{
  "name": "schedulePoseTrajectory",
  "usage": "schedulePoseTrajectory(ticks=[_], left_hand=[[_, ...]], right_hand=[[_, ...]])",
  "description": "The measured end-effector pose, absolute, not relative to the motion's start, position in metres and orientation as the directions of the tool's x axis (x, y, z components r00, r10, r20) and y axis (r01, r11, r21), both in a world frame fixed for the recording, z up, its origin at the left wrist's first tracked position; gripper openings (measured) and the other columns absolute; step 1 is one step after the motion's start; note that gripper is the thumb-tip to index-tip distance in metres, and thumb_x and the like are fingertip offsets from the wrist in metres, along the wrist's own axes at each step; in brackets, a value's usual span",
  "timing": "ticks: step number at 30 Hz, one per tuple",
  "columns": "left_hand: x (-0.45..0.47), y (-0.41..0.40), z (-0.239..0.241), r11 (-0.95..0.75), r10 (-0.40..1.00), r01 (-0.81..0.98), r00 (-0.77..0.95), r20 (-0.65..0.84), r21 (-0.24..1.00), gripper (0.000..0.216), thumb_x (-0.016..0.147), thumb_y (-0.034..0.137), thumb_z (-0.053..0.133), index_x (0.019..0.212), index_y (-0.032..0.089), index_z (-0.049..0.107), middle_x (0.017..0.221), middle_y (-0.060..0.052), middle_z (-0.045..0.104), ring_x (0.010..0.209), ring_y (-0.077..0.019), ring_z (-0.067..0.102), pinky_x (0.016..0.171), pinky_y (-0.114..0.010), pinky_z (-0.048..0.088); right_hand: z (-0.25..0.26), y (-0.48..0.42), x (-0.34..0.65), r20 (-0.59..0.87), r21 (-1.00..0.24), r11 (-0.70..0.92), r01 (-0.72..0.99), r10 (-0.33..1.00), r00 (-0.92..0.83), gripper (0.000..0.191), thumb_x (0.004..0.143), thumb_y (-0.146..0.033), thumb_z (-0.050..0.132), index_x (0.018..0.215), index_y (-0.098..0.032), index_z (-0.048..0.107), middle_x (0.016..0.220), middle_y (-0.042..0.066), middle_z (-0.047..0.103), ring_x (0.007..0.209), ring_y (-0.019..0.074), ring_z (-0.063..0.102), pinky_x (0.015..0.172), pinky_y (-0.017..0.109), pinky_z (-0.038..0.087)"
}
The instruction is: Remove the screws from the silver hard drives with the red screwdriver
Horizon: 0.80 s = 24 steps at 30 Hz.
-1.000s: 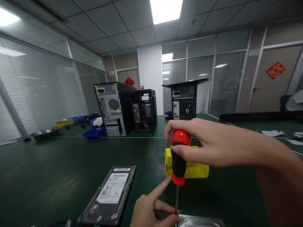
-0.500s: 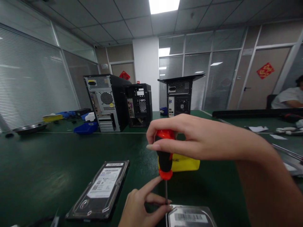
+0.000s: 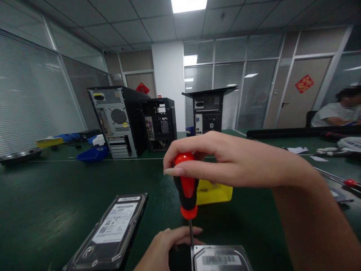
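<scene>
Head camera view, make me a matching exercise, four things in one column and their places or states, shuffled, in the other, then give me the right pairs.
Things:
1. Screwdriver
2. White-label drive
3. Barcode-label drive
4. Blue tray

Places or states:
A. Beside the silver-backed computer case
B. At the lower end of the tool's shaft
C. Gripped by the right hand, shaft pointing down
D. Label up, to the left of the left hand

Right pairs: 1-C, 2-D, 3-B, 4-A.
</scene>
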<state>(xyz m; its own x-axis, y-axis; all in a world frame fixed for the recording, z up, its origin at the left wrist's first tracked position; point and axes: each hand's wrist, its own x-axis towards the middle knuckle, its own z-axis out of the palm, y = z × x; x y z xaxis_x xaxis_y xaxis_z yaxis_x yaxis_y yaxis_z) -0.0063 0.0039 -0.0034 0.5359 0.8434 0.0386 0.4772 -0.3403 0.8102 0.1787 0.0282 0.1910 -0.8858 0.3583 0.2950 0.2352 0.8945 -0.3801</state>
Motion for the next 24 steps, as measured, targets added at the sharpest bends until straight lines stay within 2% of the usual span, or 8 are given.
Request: schedulePoseTrajectory(ticks=[4, 9, 12, 18, 22, 24], left_hand=[[-0.01, 0.006, -0.004, -0.339, 0.829, 0.491, 0.559, 0.008, 0.802, 0.053, 0.069, 0.039, 0.074, 0.118, 0.027, 0.059, 0.112, -0.004, 0.068, 0.104, -0.0266, 0.06, 0.092, -0.038, 0.04], [-0.007, 0.001, 0.001, -0.273, 0.871, 0.555, 0.49, -0.043, 0.786, 0.031, 0.076, 0.038, 0.069, 0.106, 0.028, 0.068, 0.103, -0.002, 0.07, 0.097, -0.0231, 0.06, 0.086, -0.031, 0.041], [-0.005, 0.001, 0.004, -0.258, 0.887, 0.556, 0.461, -0.035, 0.79, 0.026, 0.078, 0.036, 0.066, 0.103, 0.028, 0.07, 0.098, -0.001, 0.071, 0.094, -0.022, 0.061, 0.084, -0.029, 0.04], [-0.003, 0.003, 0.002, -0.283, 0.886, 0.514, 0.463, 0.016, 0.81, 0.02, 0.084, 0.026, 0.059, 0.097, 0.026, 0.074, 0.088, -0.002, 0.073, 0.083, -0.0198, 0.064, 0.071, -0.025, 0.045], [-0.004, 0.004, -0.001, -0.27, 0.92, 0.495, 0.386, 0.07, 0.826, 0.014, 0.08, 0.023, 0.065, 0.088, 0.022, 0.077, 0.082, -0.004, 0.075, 0.076, -0.0197, 0.065, 0.067, -0.024, 0.046], [-0.004, 0.002, -0.003, -0.267, 0.925, 0.475, 0.37, 0.086, 0.838, 0.013, 0.079, 0.022, 0.066, 0.084, 0.021, 0.078, 0.08, -0.004, 0.075, 0.076, -0.02, 0.065, 0.067, -0.024, 0.047]], right_hand=[[0.191, 0.03, 0.18, 0.308, -0.365, 0.893, 0.262, 0.381, -0.872, 0.029, 0.091, -0.038, 0.042, 0.096, -0.016, 0.06, 0.089, -0.002, 0.062, 0.079, 0.0072, 0.056, 0.065, 0.019, 0.043], [0.191, 0.031, 0.181, 0.331, -0.327, 0.918, 0.226, 0.335, -0.882, 0.026, 0.091, -0.034, 0.043, 0.096, -0.014, 0.06, 0.091, -0.002, 0.061, 0.081, 0.0066, 0.055, 0.069, 0.018, 0.042], [0.191, 0.033, 0.18, 0.342, -0.32, 0.922, 0.217, 0.327, -0.881, 0.024, 0.09, -0.032, 0.045, 0.094, -0.014, 0.06, 0.088, -0.002, 0.061, 0.079, 0.0064, 0.055, 0.068, 0.018, 0.042], [0.191, 0.033, 0.181, 0.339, -0.381, 0.9, 0.214, 0.351, -0.873, 0.026, 0.088, -0.036, 0.049, 0.094, -0.014, 0.061, 0.088, -0.002, 0.061, 0.077, 0.0061, 0.056, 0.064, 0.017, 0.044], [0.193, 0.028, 0.188, 0.284, -0.417, 0.879, 0.231, 0.368, -0.886, 0.025, 0.083, -0.034, 0.057, 0.101, -0.017, 0.06, 0.092, -0.003, 0.062, 0.079, 0.0068, 0.059, 0.065, 0.016, 0.048], [0.194, 0.027, 0.192, 0.231, -0.431, 0.862, 0.266, 0.391, -0.891, 0.031, 0.079, -0.03, 0.063, 0.108, -0.019, 0.057, 0.096, -0.004, 0.062, 0.082, 0.0078, 0.06, 0.065, 0.016, 0.05]])
